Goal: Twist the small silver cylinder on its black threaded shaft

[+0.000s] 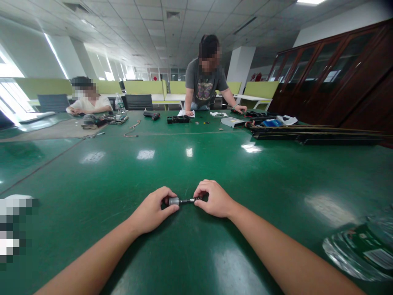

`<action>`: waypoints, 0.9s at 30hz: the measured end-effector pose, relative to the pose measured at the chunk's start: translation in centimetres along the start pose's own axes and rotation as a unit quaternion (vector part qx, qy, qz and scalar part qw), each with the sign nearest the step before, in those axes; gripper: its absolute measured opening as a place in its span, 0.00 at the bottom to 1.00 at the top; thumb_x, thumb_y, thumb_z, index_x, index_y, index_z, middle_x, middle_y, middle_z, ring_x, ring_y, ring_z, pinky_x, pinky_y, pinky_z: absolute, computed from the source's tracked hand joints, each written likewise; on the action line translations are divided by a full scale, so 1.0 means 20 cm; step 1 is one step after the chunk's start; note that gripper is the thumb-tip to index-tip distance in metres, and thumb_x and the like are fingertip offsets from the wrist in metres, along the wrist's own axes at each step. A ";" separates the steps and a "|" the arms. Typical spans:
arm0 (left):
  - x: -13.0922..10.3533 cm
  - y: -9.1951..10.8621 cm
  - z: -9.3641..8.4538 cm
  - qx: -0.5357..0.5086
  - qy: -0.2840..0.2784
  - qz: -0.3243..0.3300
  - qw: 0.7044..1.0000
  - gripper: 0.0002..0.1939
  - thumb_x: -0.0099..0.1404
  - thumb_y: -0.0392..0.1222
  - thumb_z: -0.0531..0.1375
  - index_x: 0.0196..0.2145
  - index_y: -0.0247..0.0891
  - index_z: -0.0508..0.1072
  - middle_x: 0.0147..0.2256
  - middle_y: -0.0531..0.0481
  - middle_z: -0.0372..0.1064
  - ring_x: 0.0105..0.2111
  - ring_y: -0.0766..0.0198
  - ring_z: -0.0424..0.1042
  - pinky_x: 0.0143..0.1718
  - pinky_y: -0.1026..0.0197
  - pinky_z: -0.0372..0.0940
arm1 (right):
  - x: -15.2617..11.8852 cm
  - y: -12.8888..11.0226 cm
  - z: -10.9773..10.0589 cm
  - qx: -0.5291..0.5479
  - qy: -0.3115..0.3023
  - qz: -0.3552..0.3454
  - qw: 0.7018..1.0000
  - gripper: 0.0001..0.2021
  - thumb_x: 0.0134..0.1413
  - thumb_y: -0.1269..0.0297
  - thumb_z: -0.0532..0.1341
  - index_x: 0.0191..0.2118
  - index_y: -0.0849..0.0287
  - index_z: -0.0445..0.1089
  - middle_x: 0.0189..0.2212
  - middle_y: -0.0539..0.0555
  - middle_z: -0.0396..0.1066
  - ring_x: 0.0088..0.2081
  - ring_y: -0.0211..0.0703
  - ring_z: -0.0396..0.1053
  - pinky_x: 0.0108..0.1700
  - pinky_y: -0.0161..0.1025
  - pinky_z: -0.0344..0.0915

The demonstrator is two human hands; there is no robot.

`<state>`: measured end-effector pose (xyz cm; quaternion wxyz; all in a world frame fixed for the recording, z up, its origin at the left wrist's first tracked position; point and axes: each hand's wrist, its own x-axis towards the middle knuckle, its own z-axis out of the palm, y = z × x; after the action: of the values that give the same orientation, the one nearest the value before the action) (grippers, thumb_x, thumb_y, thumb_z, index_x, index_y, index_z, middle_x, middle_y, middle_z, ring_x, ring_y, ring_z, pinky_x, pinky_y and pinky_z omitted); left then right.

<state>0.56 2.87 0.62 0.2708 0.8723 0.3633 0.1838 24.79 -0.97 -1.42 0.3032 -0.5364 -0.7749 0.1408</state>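
A small metal part with a grey cylinder (174, 201) and a thin dark shaft (185, 201) lies level between my two hands, just over the green tabletop (172, 168). My left hand (155, 209) holds the cylinder end between thumb and fingers. At the other end, my right hand (215, 198) pinches a short, dark, ridged piece (197, 199) in line with the shaft. Whether this piece is joined to the shaft is too small to tell.
A plastic bottle (362, 246) lies at the right front edge. Far back are a power drill (152, 115), a cord (132, 130), circuit boards (118, 119) and long black bars (316, 135). One person stands across the table; another sits at the back left.
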 end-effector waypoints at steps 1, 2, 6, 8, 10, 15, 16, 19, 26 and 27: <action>0.00 0.00 0.00 0.000 -0.001 -0.001 1.000 0.10 0.65 0.45 0.60 0.41 0.38 0.72 0.35 0.50 0.71 0.34 0.60 0.69 0.36 0.60 0.63 | 0.00 0.00 0.01 0.000 0.000 -0.003 1.000 0.04 0.44 0.70 0.69 0.29 0.57 0.75 0.26 0.49 0.71 0.33 0.41 0.66 0.40 0.39 0.61; 0.00 0.00 0.00 0.000 -0.002 -0.001 1.000 0.10 0.64 0.45 0.60 0.41 0.38 0.72 0.35 0.50 0.71 0.34 0.60 0.69 0.36 0.60 0.63 | 0.00 -0.01 0.01 0.003 0.000 -0.009 1.000 0.04 0.45 0.69 0.70 0.30 0.57 0.75 0.26 0.49 0.72 0.33 0.41 0.67 0.40 0.40 0.61; 0.00 -0.01 0.00 0.000 -0.001 0.006 1.000 0.10 0.63 0.44 0.61 0.41 0.38 0.72 0.35 0.50 0.70 0.34 0.60 0.69 0.36 0.60 0.63 | 0.00 -0.04 0.04 0.034 -0.013 -0.039 0.999 0.05 0.50 0.67 0.69 0.36 0.55 0.78 0.32 0.50 0.76 0.37 0.42 0.70 0.45 0.42 0.61; 0.00 -0.01 0.00 -0.001 0.003 0.012 1.000 0.10 0.62 0.43 0.63 0.41 0.38 0.73 0.35 0.50 0.70 0.34 0.60 0.69 0.36 0.61 0.62 | 0.00 -0.06 0.06 0.056 -0.018 -0.036 0.998 0.09 0.50 0.69 0.69 0.39 0.54 0.77 0.33 0.50 0.77 0.37 0.41 0.70 0.45 0.41 0.61; 0.00 -0.01 0.00 -0.006 0.003 0.022 1.000 0.12 0.60 0.43 0.64 0.41 0.38 0.73 0.35 0.50 0.71 0.34 0.60 0.69 0.36 0.61 0.63 | 0.00 -0.07 0.06 0.072 -0.023 -0.030 0.997 0.13 0.49 0.72 0.69 0.42 0.54 0.76 0.33 0.50 0.77 0.36 0.41 0.71 0.45 0.41 0.62; -0.01 -0.01 -0.01 -0.035 -0.009 0.053 0.998 0.10 0.65 0.45 0.61 0.42 0.39 0.74 0.36 0.50 0.72 0.35 0.61 0.70 0.37 0.61 0.64 | 0.00 -0.08 0.07 0.075 -0.018 -0.038 0.996 0.14 0.50 0.73 0.68 0.43 0.54 0.74 0.35 0.49 0.77 0.38 0.42 0.71 0.47 0.42 0.62; -0.01 -0.01 -0.01 -0.038 -0.010 0.053 0.998 0.10 0.66 0.45 0.59 0.42 0.39 0.75 0.36 0.49 0.72 0.35 0.61 0.70 0.38 0.61 0.64 | -0.01 -0.08 0.07 0.070 -0.015 -0.040 0.997 0.14 0.51 0.72 0.68 0.44 0.54 0.74 0.35 0.49 0.77 0.39 0.42 0.71 0.48 0.43 0.61; 0.00 -0.01 -0.01 -0.033 -0.011 0.044 0.998 0.11 0.66 0.46 0.59 0.42 0.39 0.75 0.36 0.49 0.73 0.35 0.61 0.70 0.37 0.61 0.64 | -0.01 -0.08 0.07 0.053 -0.013 -0.045 0.997 0.12 0.54 0.71 0.66 0.45 0.54 0.73 0.37 0.51 0.77 0.41 0.43 0.70 0.49 0.43 0.61; 0.00 0.00 0.00 -0.016 -0.010 0.032 0.999 0.10 0.63 0.43 0.61 0.42 0.39 0.74 0.35 0.50 0.73 0.35 0.61 0.70 0.37 0.61 0.65 | -0.01 -0.08 0.07 0.039 -0.014 -0.080 0.996 0.06 0.53 0.69 0.66 0.39 0.56 0.76 0.35 0.52 0.76 0.41 0.45 0.68 0.47 0.43 0.62; 0.00 0.00 0.00 -0.015 -0.011 0.032 0.999 0.10 0.63 0.43 0.61 0.42 0.39 0.74 0.35 0.50 0.73 0.35 0.61 0.70 0.37 0.61 0.65 | -0.01 -0.08 0.07 0.039 -0.016 -0.081 0.996 0.07 0.53 0.69 0.67 0.39 0.56 0.76 0.35 0.52 0.76 0.41 0.45 0.68 0.46 0.43 0.62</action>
<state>0.65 2.84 0.59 0.2823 0.8811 0.3296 0.1879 22.85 -1.57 -1.71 0.3220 -0.4575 -0.8143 0.1544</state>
